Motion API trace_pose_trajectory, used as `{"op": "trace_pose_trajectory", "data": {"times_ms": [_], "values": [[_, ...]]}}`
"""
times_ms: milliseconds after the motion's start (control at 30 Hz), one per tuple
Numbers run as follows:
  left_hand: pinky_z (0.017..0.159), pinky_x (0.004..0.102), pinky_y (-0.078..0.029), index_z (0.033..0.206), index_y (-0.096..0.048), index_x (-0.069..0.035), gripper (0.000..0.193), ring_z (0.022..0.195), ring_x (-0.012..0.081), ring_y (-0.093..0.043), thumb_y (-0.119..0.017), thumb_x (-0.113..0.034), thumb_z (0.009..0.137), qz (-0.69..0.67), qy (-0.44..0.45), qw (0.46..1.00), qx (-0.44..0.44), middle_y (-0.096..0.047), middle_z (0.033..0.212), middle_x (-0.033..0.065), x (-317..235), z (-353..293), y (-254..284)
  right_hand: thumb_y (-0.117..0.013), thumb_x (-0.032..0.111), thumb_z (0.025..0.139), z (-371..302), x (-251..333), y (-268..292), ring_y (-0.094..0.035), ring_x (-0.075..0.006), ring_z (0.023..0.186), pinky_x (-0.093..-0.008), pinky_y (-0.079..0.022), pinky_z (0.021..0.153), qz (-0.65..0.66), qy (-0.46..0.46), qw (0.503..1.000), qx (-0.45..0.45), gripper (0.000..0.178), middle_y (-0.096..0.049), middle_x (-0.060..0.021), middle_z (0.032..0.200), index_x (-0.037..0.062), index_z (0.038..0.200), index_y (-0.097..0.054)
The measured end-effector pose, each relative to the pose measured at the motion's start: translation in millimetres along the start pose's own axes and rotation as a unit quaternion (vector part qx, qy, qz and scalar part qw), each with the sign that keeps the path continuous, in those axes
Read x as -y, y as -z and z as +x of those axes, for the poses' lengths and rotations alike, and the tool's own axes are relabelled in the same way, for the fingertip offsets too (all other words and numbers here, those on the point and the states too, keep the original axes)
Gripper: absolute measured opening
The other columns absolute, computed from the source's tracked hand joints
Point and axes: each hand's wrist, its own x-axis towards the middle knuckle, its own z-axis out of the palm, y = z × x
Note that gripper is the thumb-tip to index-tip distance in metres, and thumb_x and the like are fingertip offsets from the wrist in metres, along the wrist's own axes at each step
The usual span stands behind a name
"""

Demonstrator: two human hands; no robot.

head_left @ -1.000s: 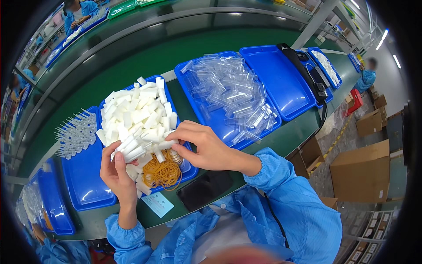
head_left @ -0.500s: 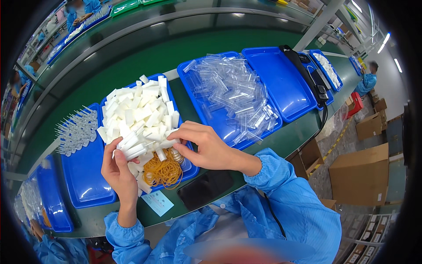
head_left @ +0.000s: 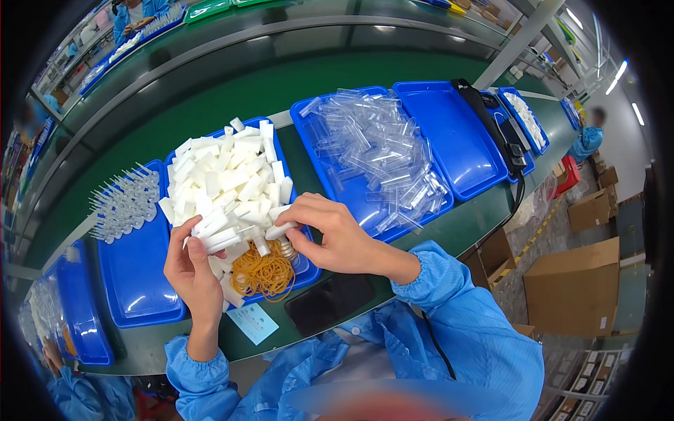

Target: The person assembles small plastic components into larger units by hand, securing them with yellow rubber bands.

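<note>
My left hand point(head_left: 192, 270) is closed round several white cylindrical pieces point(head_left: 216, 230), some with thin white stems pointing right. Between the thumb and fingers of my right hand point(head_left: 335, 237) is one white cylindrical piece point(head_left: 279, 230), close to the stem ends. Both hands are over the near part of a blue tray point(head_left: 309, 275) heaped with loose white foam-like pieces point(head_left: 228, 168). Just below the hands, in the same tray, lies a tangle of tan rubber bands point(head_left: 261, 272), with pale rings partly hidden beside it.
Clear plastic tubes point(head_left: 372, 147) fill a blue tray on the right, with an emptier blue tray point(head_left: 449, 133) beyond. Stemmed translucent pieces point(head_left: 126, 203) stand in the left tray point(head_left: 140, 288). A black phone-like slab point(head_left: 330, 303) and pale blue card point(head_left: 253, 323) lie near the front edge.
The view has shifted slightly. Both hands keep nearly the same pose, and the piece in my right hand is tilted a little differently beside the left-hand bundle.
</note>
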Motion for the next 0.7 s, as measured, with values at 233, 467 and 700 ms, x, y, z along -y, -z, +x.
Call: {"op": "trace_pose_trajectory", "data": {"times_ms": [233, 467, 700], "values": [[0.064, 0.0250, -0.050, 0.117, -0.062, 0.002, 0.033, 0.078, 0.0121, -0.060, -0.048, -0.026, 0.106, 0.029, -0.011, 0.999, 0.011, -0.063, 0.102, 0.0086, -1.0, -1.0, -1.0, -0.061, -0.001, 0.081, -2.6, 1.4, 3.2, -0.059, -0.0292, 0.077, -0.0395, -0.047, 0.069, 0.014, -0.030, 0.999, 0.003, 0.014, -0.062, -0.0134, 0.085, -0.0006, 0.095, -0.064], [0.064, 0.0244, -0.049, 0.116, -0.062, 0.004, 0.035, 0.079, 0.0117, -0.060, -0.058, -0.028, 0.101, -0.004, 0.002, 1.000, 0.006, -0.057, 0.102, 0.0061, -1.6, -0.9, 3.0, -0.063, -0.001, 0.080, -1.5, -0.4, -1.4, -0.058, -0.0279, 0.076, -0.0376, -0.046, 0.068, 0.014, 0.000, 1.000, 0.004, 0.017, -0.061, -0.0131, 0.083, 0.0004, 0.097, -0.065], [0.067, 0.0239, -0.049, 0.116, -0.062, 0.004, 0.027, 0.085, 0.0117, -0.058, -0.059, -0.017, 0.099, -0.029, 0.020, 0.999, 0.031, -0.055, 0.104, 0.0064, -3.2, 3.7, 7.0, -0.065, -0.008, 0.078, 4.8, 5.9, 1.2, -0.060, -0.0244, 0.076, -0.0326, -0.047, 0.066, -0.029, -0.029, 0.998, 0.037, 0.024, -0.065, -0.0125, 0.087, -0.0010, 0.100, -0.067]]}}
